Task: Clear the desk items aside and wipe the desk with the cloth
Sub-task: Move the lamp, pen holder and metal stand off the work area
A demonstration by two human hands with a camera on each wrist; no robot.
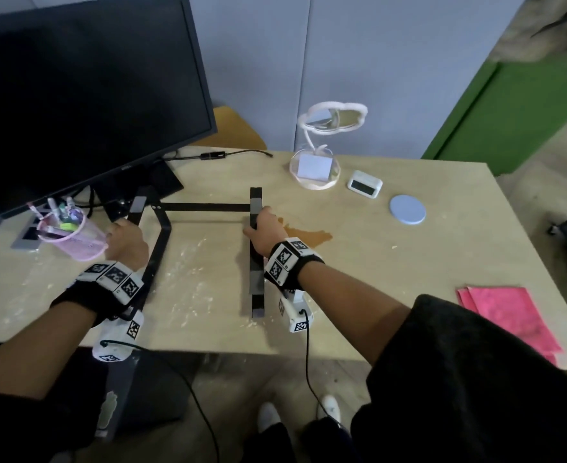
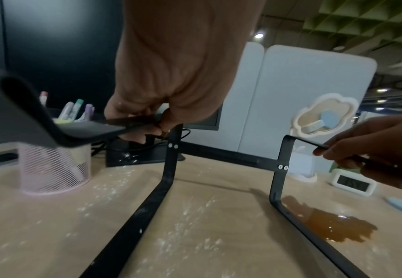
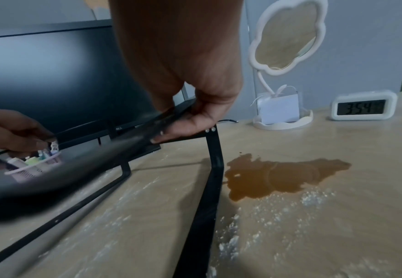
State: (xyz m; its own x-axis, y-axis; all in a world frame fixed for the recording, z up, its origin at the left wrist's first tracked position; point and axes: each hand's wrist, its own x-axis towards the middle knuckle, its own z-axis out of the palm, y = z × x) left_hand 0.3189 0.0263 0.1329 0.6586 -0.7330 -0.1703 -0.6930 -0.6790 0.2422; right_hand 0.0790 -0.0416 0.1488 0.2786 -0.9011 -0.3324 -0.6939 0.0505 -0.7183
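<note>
A black metal laptop stand (image 1: 205, 206) stands in the middle of the wooden desk (image 1: 425, 262). My left hand (image 1: 127, 240) grips its left upper arm; my right hand (image 1: 267, 228) grips its right upper arm. In the left wrist view the left hand (image 2: 147, 120) pinches the flat bar of the stand (image 2: 169, 169). In the right wrist view the right hand (image 3: 190, 120) curls round the other bar. A brown spill (image 1: 312, 234) lies just right of the stand, with white powder scattered across the desk. A folded pink cloth (image 1: 506, 312) lies at the front right.
A pink mesh pen cup (image 1: 71, 238) stands close to my left hand, with the monitor (image 1: 85, 95) behind. At the back right are a cloud-shaped mirror (image 1: 329, 121), a white clock (image 1: 364, 184) and a blue round coaster (image 1: 407, 209). A cable (image 1: 242, 152) runs along the back edge.
</note>
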